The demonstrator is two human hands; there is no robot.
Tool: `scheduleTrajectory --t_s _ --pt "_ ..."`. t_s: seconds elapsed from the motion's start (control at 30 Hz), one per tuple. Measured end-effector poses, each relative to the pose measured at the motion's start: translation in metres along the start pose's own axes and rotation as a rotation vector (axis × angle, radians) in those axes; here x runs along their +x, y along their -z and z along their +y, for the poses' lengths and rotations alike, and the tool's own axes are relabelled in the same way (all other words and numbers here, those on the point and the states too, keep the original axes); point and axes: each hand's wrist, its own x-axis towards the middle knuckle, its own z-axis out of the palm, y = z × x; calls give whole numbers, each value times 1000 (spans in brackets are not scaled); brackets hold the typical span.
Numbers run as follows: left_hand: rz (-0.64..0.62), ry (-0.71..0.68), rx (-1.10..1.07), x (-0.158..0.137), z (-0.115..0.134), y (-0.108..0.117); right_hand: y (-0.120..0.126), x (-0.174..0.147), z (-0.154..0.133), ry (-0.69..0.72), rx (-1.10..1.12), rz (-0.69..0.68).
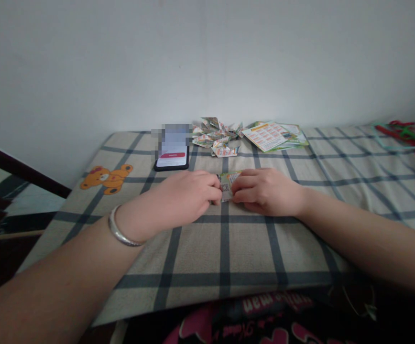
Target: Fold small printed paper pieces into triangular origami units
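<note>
A small printed piece of paper point(226, 188) lies on the checked tablecloth between my two hands, with a square code on its face. My left hand point(192, 191), a silver bangle on its wrist, has curled fingers closed on the paper's left end. From the other side, my right hand point(265, 191) presses bent fingers onto the right end. Both hands cover much of the paper, so its full shape is hidden. Just beyond them sits a heap of folded paper pieces point(216, 134) with similar colourful print.
Left of the heap lies a phone point(172, 160) with its screen lit. A stack of flat printed sheets point(268, 136) is at the back right. Red and green strips point(404, 134) lie at the far right. A bear picture point(106, 178) is near the left edge. A wall stands behind.
</note>
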Motion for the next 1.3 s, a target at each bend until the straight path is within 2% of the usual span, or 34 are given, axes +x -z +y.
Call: scheduleTrajectory --t_s 0.13,0.57,0.9,1.3 --pt "7 -17 -34 0 -3 0 3 -3 2 -11 48 0" --pt "-24 -13 -71 -3 -7 4 21 -13 4 -114 127 -134" --pt "-45 26 -54 -4 -7 6 34 -18 1 -172 65 -202" --pt "-48 5 -71 -6 -12 5 33 -24 8 -193 134 -162"
